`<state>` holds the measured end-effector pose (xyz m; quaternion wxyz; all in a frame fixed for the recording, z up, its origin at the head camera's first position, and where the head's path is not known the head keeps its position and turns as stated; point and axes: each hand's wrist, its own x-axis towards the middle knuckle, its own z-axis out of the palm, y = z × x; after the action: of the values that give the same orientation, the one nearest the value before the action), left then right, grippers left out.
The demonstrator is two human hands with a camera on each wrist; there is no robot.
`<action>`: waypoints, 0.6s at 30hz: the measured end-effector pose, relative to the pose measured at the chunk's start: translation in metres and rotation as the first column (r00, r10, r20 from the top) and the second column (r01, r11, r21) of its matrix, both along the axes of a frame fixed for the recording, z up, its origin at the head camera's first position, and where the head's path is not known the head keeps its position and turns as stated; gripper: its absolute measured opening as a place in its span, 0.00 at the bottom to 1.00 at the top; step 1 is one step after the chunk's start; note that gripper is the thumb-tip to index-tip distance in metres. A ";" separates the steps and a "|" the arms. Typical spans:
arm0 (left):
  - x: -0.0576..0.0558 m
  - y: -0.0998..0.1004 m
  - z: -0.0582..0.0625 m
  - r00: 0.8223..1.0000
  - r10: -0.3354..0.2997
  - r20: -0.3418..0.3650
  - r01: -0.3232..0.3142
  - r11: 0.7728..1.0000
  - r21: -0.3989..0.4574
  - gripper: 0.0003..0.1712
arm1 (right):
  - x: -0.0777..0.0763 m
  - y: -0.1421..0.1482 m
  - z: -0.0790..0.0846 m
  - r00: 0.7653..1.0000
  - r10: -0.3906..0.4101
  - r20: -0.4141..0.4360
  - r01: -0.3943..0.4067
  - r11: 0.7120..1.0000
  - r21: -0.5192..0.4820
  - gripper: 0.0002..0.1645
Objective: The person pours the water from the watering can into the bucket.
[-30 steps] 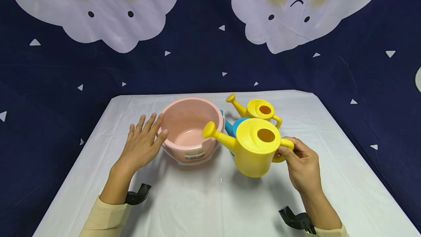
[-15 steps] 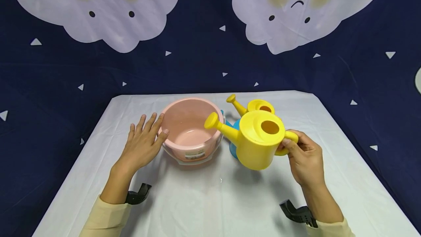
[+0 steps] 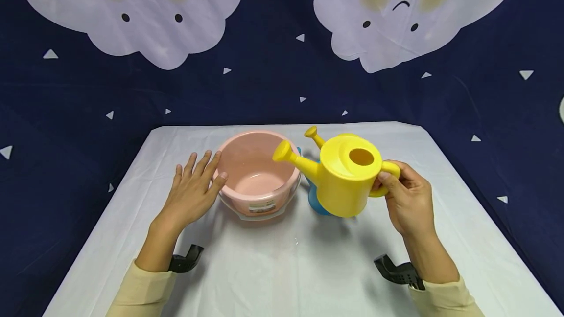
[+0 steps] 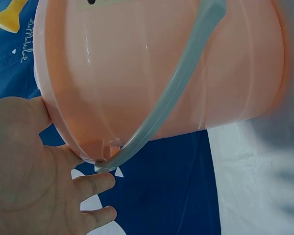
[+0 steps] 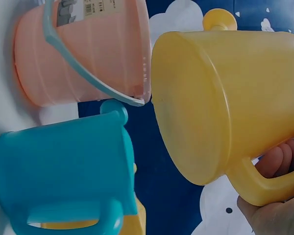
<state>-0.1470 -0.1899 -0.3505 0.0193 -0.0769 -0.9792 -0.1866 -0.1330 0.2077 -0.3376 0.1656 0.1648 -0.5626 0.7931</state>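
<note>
My right hand (image 3: 409, 202) grips the handle of a yellow watering can (image 3: 341, 187) and holds it up off the table. In the right wrist view the base of this watering can (image 5: 191, 117) faces the camera. In the head view its spout overlaps the right rim of a pink bucket (image 3: 238, 203). My left hand (image 3: 190, 197) lies against the bucket's left rim, fingers spread and straight. A blue watering can (image 3: 316, 203) is largely covered by the held one. Behind them only the spout of a second yellow watering can (image 3: 312, 133) shows in the head view.
A grey bail handle (image 4: 174, 90) hangs down the bucket's side. Everything stands on a white-covered table (image 3: 264, 268), with a dark blue cloud-print cloth (image 3: 264, 97) behind it. In the right wrist view the blue watering can (image 5: 63, 166) stands beside the bucket.
My right hand has raised the yellow watering can and shifted it slightly right, so it now covers most of the second yellow one. The left hand stays on the bucket.
</note>
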 end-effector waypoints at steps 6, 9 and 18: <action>0.000 0.000 0.000 1.000 -0.001 0.000 0.001 1.000 0.001 0.37 | -0.012 0.000 0.009 0.997 0.068 -0.046 -0.069 0.997 -0.026 0.10; 0.000 0.000 0.000 1.000 -0.004 0.000 0.004 1.000 0.003 0.37 | -0.017 0.000 0.011 0.997 0.063 -0.033 -0.064 0.998 -0.027 0.09; -0.001 0.000 0.000 1.000 -0.003 0.003 0.003 1.000 -0.004 0.37 | -0.029 -0.003 0.015 0.997 0.070 -0.011 -0.070 0.997 -0.032 0.08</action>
<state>-0.1479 -0.1902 -0.3504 0.0176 -0.0780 -0.9795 -0.1847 -0.1623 0.2051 -0.3227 0.1431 0.1857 -0.5428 0.8065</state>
